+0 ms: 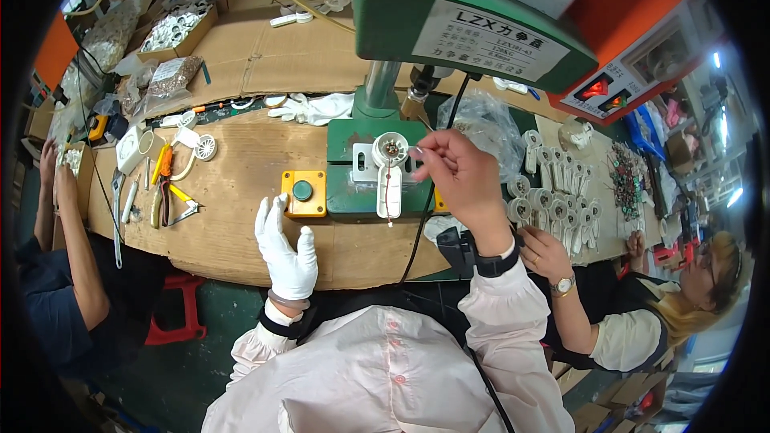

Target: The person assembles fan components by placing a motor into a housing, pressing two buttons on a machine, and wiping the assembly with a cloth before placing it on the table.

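Note:
A white plastic handheld-fan shell (389,192) lies in the metal fixture (362,162) on the green press base (341,192). A small motor (391,148) sits in its round head, and a thin red wire runs down its handle. Just right of that round head is my bare right hand (459,176), thumb and forefinger pinched together; whether anything is between them is too small to tell. My left hand (287,255), in a white glove, has its fingers apart and holds nothing. It is beside a yellow button box (304,194) with a green button.
The green press head (473,24) overhangs the fixture. Pliers (164,184) and a wrench (117,216) lie left. Rows of fan shells (561,200) stand right, near a co-worker's hand (547,255). Another person's arms (72,224) are at far left. A black cable (417,244) crosses the table edge.

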Demonstrator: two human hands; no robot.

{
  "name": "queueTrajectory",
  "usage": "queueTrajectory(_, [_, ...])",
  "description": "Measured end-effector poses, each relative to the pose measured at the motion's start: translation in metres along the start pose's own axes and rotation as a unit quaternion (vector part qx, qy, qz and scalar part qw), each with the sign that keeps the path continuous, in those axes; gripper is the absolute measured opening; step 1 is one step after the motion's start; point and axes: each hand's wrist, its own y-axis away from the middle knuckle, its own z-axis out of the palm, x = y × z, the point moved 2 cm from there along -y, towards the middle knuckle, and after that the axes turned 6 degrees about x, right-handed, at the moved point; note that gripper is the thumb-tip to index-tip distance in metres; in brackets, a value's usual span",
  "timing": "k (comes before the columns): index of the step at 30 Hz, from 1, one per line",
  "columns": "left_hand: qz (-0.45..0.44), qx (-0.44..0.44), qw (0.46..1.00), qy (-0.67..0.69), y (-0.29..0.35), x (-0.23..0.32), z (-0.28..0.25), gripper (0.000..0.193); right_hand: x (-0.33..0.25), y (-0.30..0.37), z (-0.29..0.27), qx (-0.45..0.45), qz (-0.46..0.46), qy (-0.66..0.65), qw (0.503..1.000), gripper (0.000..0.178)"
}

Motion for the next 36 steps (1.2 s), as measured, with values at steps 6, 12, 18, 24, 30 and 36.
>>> queueTrajectory(6, [0.003, -0.009, 1.000, 0.001, 0.000, -0.001, -0.001, 0.059, 0.008, -0.010, 0.023, 0.063, -0.136, 0.079, 0.986, 0.010])
queueTrajectory(12, [0.000, -0.002, 1.000, -0.001, -0.001, -0.003, -0.002, 0.055, 0.018, -0.010, 0.034, 0.075, -0.142, 0.111, 0.981, 0.009])
queueTrajectory(18, [-0.003, -0.004, 1.000, 0.007, -0.001, -0.004, -0.002, 0.056, 0.017, -0.011, 0.039, 0.092, -0.217, 0.168, 0.957, 0.010])
queueTrajectory(24, [-0.006, -0.004, 1.000, 0.015, -0.002, -0.006, -0.003, 0.056, 0.014, -0.010, 0.042, 0.082, -0.213, 0.199, 0.953, 0.010])
queueTrajectory(30, [0.000, -0.009, 1.000, 0.003, -0.002, -0.001, -0.002, 0.055, 0.013, -0.008, 0.034, 0.068, -0.232, 0.228, 0.943, 0.012])
queueTrajectory(36, [0.067, -0.033, 0.997, 0.005, -0.007, 0.020, -0.008, 0.055, 0.000, 0.004, 0.013, 0.109, -0.195, 0.155, 0.962, 0.019])
